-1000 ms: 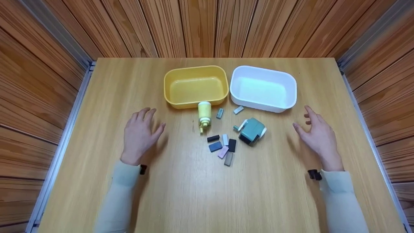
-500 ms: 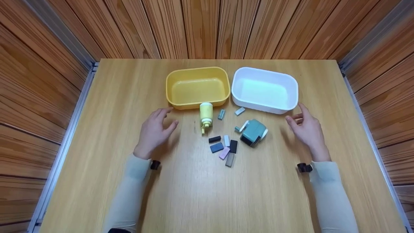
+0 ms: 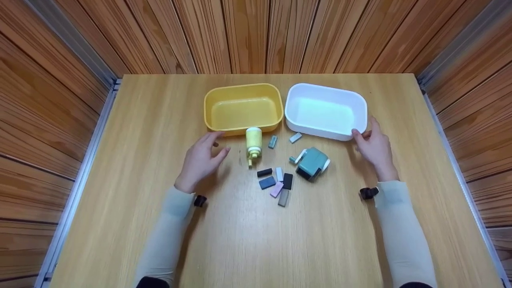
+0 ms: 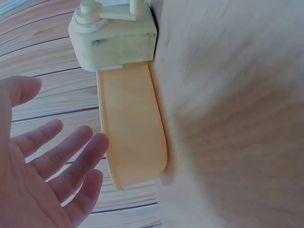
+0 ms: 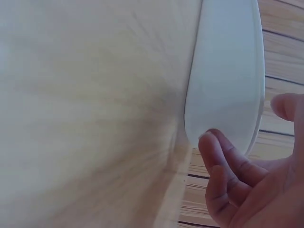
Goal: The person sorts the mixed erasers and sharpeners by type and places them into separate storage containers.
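My left hand (image 3: 201,162) is held with fingers spread by the near left corner of the yellow bin (image 3: 209,116); its fingertips overlap the bin's wall in the left wrist view, and nothing is in its grasp. At the white bin's (image 3: 320,133) near right corner is my right hand (image 3: 376,150). Its fingers (image 5: 213,152) reach the outside of the end wall, while the thumb (image 5: 285,105) stands by the rim. Against the yellow bin's front lies a pale yellow object with a small crank-like arm (image 3: 254,139). A teal crank-handled device, like a pencil sharpener (image 3: 313,162), sits before the white bin.
Several small eraser-like blocks, including a dark blue one (image 3: 267,183) and a grey one (image 3: 283,197), lie clustered mid-table. Two more, a teal block (image 3: 273,142) and a light blue block (image 3: 295,137), lie near the bins. Wooden walls (image 3: 248,36) surround the table (image 3: 240,248).
Both hands have moved inward and forward, the left to the yellow bin's corner, the right to the white bin's corner. The bins and small objects lie as before.
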Demonstrator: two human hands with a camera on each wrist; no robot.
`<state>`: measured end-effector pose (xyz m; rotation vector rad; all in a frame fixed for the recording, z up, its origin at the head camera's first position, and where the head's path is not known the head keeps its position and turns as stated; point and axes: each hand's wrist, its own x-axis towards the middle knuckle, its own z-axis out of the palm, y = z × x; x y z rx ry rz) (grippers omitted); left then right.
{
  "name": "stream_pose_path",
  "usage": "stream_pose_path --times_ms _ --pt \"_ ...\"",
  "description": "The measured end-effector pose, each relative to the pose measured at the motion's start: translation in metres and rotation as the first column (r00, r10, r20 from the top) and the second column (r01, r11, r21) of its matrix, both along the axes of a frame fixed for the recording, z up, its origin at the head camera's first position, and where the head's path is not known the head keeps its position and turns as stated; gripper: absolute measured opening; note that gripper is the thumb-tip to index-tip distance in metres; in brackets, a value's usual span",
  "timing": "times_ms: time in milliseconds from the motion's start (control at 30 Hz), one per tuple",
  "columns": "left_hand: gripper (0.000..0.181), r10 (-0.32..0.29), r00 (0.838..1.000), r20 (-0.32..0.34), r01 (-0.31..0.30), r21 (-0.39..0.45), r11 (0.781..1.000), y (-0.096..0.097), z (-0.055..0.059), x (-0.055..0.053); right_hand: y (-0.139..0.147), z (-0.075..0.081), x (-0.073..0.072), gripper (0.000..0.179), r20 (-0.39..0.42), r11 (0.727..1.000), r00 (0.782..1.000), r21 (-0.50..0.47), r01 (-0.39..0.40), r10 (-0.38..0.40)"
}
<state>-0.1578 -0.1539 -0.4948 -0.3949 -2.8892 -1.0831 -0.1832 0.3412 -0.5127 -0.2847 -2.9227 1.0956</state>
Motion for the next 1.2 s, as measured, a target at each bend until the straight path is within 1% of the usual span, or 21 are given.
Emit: stream_pose_path --times_ms 67,133,267,367,533,667,800,867,967,1067,1133,1200 --pt "0.051 -0.004 1.000 0.001 0.004 0.002 1.000 0.002 0.000 -0.001 0.001 0.000 -0.004 0.092 0.018 1.000 1.000 -0.022 0.007 -0.007" --pt "0.051 -0.010 1.000 -0.005 0.010 0.004 1.000 0.004 0.000 -0.001 0.001 0.000 -0.007 0.090 0.020 0.999 1.000 -0.030 0.009 -0.009" --pt "0.048 -0.021 0.999 -0.029 0.021 0.015 1.000 0.006 0.000 -0.002 0.002 -0.001 -0.012 0.083 -0.016 1.000 1.000 -0.024 -0.011 0.011" --pt "0.045 -0.011 0.999 -0.031 0.012 0.027 1.000 0.007 0.000 -0.001 0.003 -0.001 -0.013 0.082 -0.021 0.998 0.999 -0.040 -0.038 0.038" --pt "0.046 -0.002 1.000 -0.007 0.002 0.023 1.000 0.010 -0.001 -0.001 0.005 0.000 -0.013 0.082 0.027 0.993 0.998 -0.110 -0.046 0.049" --pt "0.049 -0.013 1.000 0.009 0.013 0.016 1.000 0.013 -0.001 -0.002 0.005 0.001 -0.011 0.082 0.065 0.988 0.997 -0.151 -0.041 0.051" --pt "0.051 -0.031 0.999 0.025 0.031 0.013 0.999 0.017 0.001 -0.003 0.004 0.004 -0.009 0.082 0.098 0.985 0.993 -0.165 -0.041 0.058" --pt "0.050 -0.042 0.999 0.023 0.042 0.014 0.999 0.019 0.002 -0.004 0.004 0.004 -0.007 0.082 0.099 0.982 0.993 -0.182 -0.048 0.067" --pt "0.048 -0.060 0.998 0.026 0.059 0.026 0.998 0.023 0.002 -0.006 0.004 0.005 -0.006 0.080 0.080 0.973 0.993 -0.220 -0.063 0.083" --pt "0.047 -0.071 0.997 0.043 0.069 0.049 0.996 0.027 0.003 -0.008 0.004 0.004 -0.005 0.078 0.072 0.968 0.993 -0.239 -0.074 0.094" --pt "0.047 -0.077 0.995 0.058 0.073 0.065 0.995 0.030 0.003 -0.010 0.005 0.005 -0.005 0.078 0.079 0.969 0.992 -0.237 -0.074 0.095" --pt "0.047 -0.084 0.995 0.057 0.080 0.073 0.994 0.033 0.004 -0.012 0.006 0.006 -0.006 0.079 0.070 0.976 0.992 -0.203 -0.085 0.101"
